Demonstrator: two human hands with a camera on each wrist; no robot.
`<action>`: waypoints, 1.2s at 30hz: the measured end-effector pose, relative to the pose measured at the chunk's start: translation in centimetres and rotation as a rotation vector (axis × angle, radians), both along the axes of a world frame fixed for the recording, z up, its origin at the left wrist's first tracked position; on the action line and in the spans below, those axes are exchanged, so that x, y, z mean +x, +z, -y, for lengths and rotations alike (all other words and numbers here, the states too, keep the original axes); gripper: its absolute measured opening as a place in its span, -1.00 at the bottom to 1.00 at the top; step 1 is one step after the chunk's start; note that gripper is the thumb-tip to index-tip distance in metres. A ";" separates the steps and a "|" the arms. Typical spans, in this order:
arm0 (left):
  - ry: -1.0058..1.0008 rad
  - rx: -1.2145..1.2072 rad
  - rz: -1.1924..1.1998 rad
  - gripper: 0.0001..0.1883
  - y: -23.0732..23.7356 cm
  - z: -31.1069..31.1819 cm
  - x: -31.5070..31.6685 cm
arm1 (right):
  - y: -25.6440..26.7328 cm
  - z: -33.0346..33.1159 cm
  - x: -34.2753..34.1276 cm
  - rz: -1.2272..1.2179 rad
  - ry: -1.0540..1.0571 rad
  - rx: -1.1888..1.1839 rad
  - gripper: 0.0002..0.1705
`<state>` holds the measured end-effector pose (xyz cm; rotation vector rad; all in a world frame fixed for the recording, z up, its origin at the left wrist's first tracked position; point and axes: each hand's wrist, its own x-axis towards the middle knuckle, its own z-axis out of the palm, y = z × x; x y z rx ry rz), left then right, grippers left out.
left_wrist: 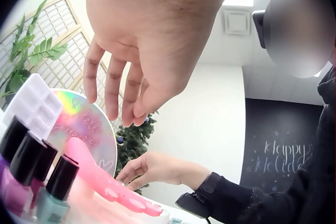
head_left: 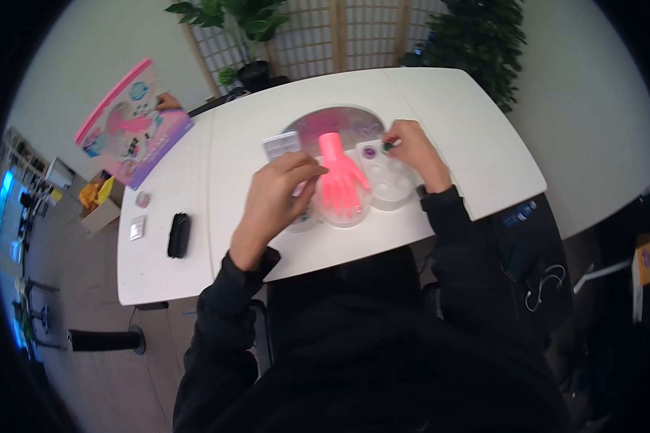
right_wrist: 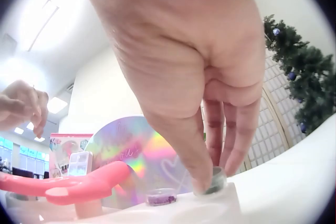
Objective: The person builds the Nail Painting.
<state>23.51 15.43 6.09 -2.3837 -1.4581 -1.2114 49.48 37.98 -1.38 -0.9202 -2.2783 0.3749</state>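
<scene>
A pink model hand lies on a white stand at the middle of the table, fingers toward the person. At its right, my right hand pinches a small clear pot of dark green stuff between thumb and fingers, at the far corner of a white tray with round wells. A similar pot with purple contents sits beside it. My left hand hovers over the left side of the model hand, its fingers hanging loosely bent. Below it in the left wrist view stand several nail polish bottles with black caps.
Behind the model hand stands a rounded, shiny iridescent panel. A clear compartment case leans at its left. On the table's left are a pink and purple toy box, a black case, a small pot and a small packet.
</scene>
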 end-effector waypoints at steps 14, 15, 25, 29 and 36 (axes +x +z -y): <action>-0.089 -0.125 0.178 -0.79 -0.4 1.0 1.2 | -0.1 3.6 1.0 -0.243 -0.081 -0.138 -0.68; -0.105 -0.130 0.166 -0.74 -0.5 1.1 1.4 | -0.4 3.9 2.0 -0.214 -0.167 -0.099 -0.66; -0.099 -0.262 0.217 -0.65 0.2 1.3 2.5 | -3.3 6.3 7.2 -0.040 -0.428 -0.258 -0.53; -0.068 -0.285 0.187 -0.66 0.2 1.2 2.8 | -1.1 6.8 6.6 -0.082 -0.399 -0.236 -0.57; -0.070 -0.282 0.181 -0.68 0.4 1.0 2.9 | 1.8 8.2 2.0 -0.157 -0.029 -0.004 -0.60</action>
